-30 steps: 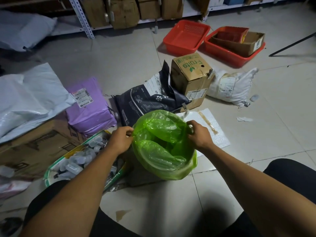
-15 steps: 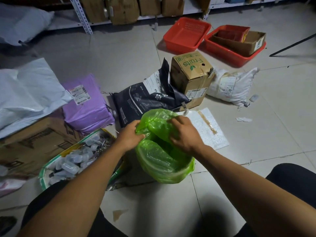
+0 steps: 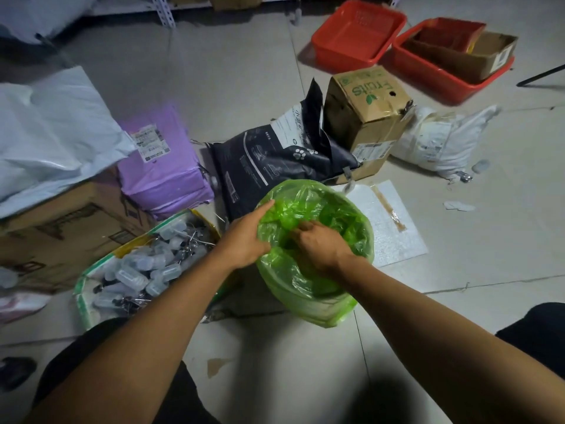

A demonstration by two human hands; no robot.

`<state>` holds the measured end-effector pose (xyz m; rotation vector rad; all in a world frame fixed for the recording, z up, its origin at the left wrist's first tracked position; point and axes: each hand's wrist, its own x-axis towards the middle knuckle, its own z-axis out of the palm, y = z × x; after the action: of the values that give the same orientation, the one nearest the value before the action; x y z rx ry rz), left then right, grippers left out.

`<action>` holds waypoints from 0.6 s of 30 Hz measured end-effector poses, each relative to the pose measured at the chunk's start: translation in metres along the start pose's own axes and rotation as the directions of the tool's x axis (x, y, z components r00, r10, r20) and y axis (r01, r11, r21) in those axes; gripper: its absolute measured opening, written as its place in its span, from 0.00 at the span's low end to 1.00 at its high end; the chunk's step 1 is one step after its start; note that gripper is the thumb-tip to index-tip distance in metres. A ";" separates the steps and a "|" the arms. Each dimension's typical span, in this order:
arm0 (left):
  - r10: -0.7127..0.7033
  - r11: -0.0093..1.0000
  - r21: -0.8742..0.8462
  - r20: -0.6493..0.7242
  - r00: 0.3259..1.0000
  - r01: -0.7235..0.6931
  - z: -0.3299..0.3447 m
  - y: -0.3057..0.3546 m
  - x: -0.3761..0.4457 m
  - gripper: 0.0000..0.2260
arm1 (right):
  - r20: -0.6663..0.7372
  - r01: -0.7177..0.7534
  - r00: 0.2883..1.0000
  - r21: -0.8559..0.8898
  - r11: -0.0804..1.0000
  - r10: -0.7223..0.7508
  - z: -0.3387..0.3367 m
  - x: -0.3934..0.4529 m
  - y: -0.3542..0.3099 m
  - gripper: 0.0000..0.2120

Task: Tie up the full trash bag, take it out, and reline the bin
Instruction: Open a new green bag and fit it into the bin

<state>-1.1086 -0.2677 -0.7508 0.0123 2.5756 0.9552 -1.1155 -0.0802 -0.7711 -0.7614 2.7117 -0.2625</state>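
So the landmark here is the green trash bag (image 3: 318, 270), sitting in its bin on the tiled floor (image 3: 275, 362) right in front of the person. Behind it there's a dark pet-food sack (image 3: 275, 160) and a Fruits carton (image 3: 367, 117); to its left, a purple parcel (image 3: 162, 166) and a tray of small bottles (image 3: 137, 270). Both hands are at the bag's mouth: the left hand (image 3: 244, 240) presses the film in with fairly straight fingers, and the right hand (image 3: 321, 249) has its fingers curled into bunched plastic. Looks like gathering only, with no knot visible. Tying, carrying out and relining all seem left to do.
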 end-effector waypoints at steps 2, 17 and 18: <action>-0.029 1.000 0.011 0.008 1.000 0.029 -0.002 0.001 0.002 0.45 | 0.073 -0.109 0.992 0.077 0.991 0.104 0.002 0.008 0.003 0.26; 0.103 0.995 -0.008 -0.002 0.995 -0.103 0.008 -0.009 0.001 0.36 | 0.132 -0.223 0.968 0.082 0.971 0.212 0.019 0.015 0.002 0.24; 0.094 0.996 0.002 0.005 0.996 -0.094 0.008 -0.009 0.001 0.36 | 0.154 -0.228 0.965 0.085 0.970 0.213 0.018 0.017 0.003 0.20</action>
<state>-1.1052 -0.2691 -0.7623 0.1374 2.5914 0.9847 -1.1250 -0.0883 -0.7929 -0.4271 2.5943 -0.2798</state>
